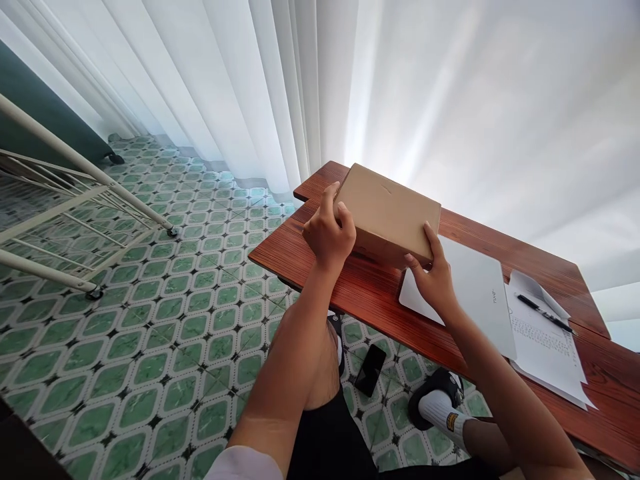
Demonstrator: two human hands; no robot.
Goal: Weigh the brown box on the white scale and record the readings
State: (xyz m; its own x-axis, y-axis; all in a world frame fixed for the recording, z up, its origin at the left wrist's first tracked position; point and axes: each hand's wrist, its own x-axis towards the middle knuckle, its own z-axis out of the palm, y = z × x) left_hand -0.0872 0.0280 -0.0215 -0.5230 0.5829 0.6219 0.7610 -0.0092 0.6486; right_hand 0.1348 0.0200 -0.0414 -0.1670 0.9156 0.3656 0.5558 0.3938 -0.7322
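Note:
A brown cardboard box (387,203) is between my two hands, over the left part of the wooden table. My left hand (330,230) grips its left end, with the fingers bent against that side. At the near right corner, my right hand (434,273) has its thumb on the front face and its fingers around the right side. The box looks closed and slightly tilted; whether its base touches the table cannot be made out. Just right of it, partly under my right hand and forearm, lies a closed silver laptop (475,293).
Written paper sheets (545,340) with a black pen (545,313) on them lie right of the laptop on the table (525,250). A black phone (370,370) lies on the tiled floor between my feet. A white wheeled rack (120,193) stands left; white curtains (225,87) hang behind.

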